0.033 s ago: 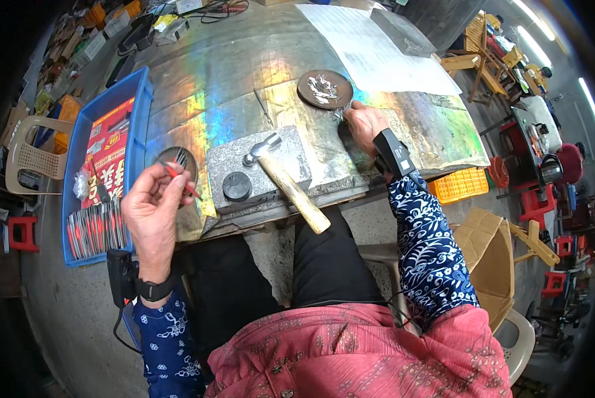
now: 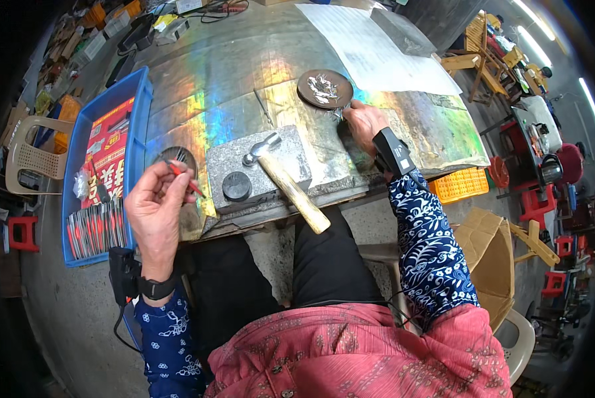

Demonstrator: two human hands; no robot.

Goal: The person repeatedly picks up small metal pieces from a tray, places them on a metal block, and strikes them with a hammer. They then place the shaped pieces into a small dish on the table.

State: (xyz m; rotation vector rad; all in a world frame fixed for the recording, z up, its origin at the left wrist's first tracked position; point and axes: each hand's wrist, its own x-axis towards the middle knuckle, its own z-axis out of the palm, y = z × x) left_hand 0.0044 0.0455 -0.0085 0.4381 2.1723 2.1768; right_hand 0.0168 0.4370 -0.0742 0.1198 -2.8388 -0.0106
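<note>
Between the pinched thumb and fingers of my left hand (image 2: 157,205) is a slim red piece (image 2: 175,170) with a dark, narrow end; its kind I cannot make out. Behind that hand lies a dark round dish (image 2: 190,159) with thin metal bits. My right hand (image 2: 365,123) has its fingers drawn together over small silvery slivers (image 2: 336,114) beside a brown round dish (image 2: 324,88) that holds more of them. What those fingertips grip is hidden. A wooden-handled hammer (image 2: 291,186) rests across a grey stone block (image 2: 218,162), touching neither hand. A black round disc (image 2: 236,186) sits on the block.
At the left stands a blue crate (image 2: 141,106) with red printed sheets and a row of flat packs. A thin metal rod (image 2: 263,106) lies beyond the block. White sheeting (image 2: 370,56) covers the far right of the table. An open cardboard box (image 2: 486,259) is at my right.
My left hand has shifted slightly to the right with the red piece still in its pinch. My right hand has barely moved; the hammer and dishes stay put.
</note>
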